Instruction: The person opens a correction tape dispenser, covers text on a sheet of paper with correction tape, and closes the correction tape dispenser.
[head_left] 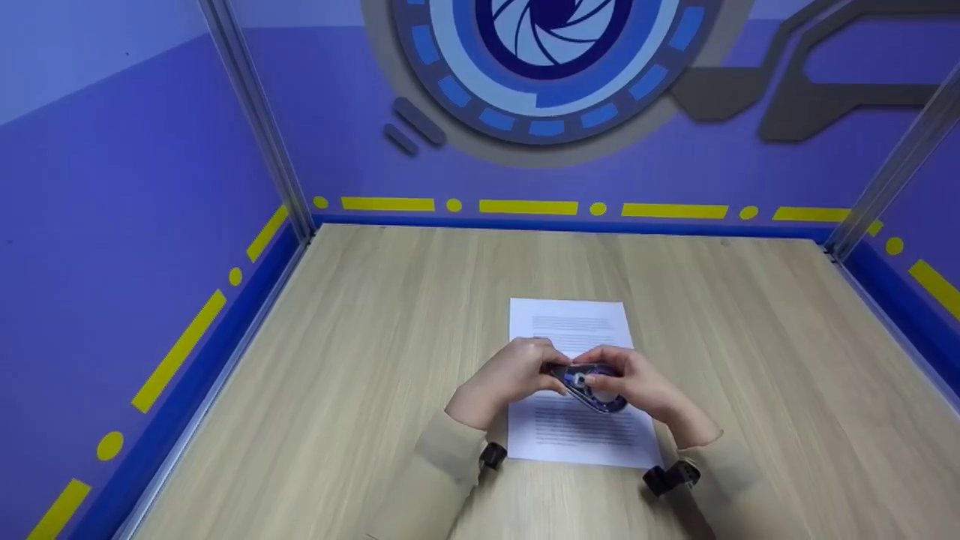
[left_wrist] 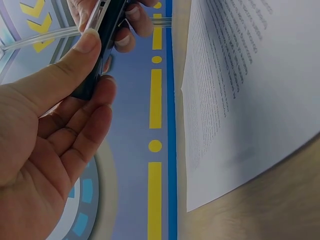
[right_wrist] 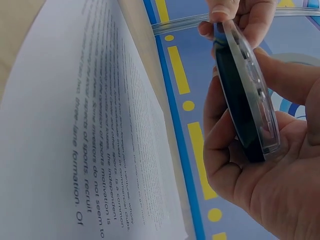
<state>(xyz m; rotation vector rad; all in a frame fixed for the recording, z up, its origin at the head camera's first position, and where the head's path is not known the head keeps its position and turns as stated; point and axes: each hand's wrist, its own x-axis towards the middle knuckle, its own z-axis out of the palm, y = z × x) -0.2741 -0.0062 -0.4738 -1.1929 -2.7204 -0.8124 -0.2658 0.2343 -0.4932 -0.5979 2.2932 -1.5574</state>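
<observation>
A correction tape dispenser (head_left: 598,403) with a clear upper shell and a dark underside is held above the printed sheet of paper (head_left: 581,442). My left hand (head_left: 517,373) pinches its narrow end between thumb and fingers. On the other side my right hand (head_left: 639,381) grips the wide end, its thumb on the clear shell and fingers beneath, as the right wrist view shows for the dispenser (right_wrist: 245,95). In the left wrist view, part of the dispenser (left_wrist: 89,82) hides behind the left thumb. The paper lies flat under both hands, lines of text running across it.
The paper rests on a light wood table (head_left: 375,337). Blue-purple panels (head_left: 330,135) with yellow dashes stand at the back and both sides, joined by metal posts (head_left: 259,120). A dark strap device (head_left: 671,478) sits at the right wrist.
</observation>
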